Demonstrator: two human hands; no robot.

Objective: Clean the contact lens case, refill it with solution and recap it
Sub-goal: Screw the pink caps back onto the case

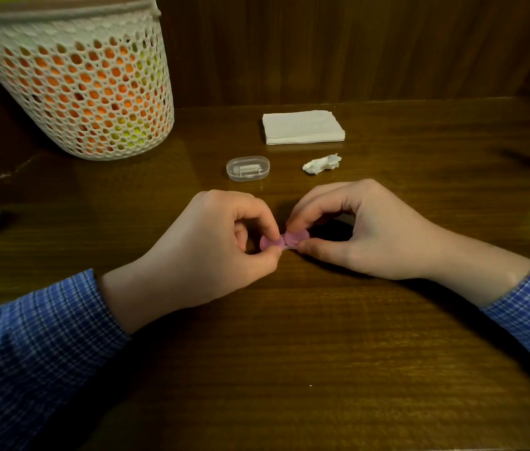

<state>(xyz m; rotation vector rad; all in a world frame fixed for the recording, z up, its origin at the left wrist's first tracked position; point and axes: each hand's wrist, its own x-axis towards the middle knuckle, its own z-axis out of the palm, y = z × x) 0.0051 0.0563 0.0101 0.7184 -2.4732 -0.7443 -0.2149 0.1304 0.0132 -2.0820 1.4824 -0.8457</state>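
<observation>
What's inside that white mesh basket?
Through the holes of the white mesh basket orange and yellow-green contents show, but the mesh hides their shapes, so what they are cannot be told.

the left hand (211, 245) lies low with its forearm entering from 8 o'clock, thumb and index finger curled into a pinch at the hand's 3 o'clock edge. the right hand (354, 232) lies opposite, forearm entering from 4 o'clock, its fingers arched over and its thumb below, pinching at its 9 o'clock edge. the two sets of fingertips nearly meet; both wrists are bare, the sleeves drawn back.
</observation>
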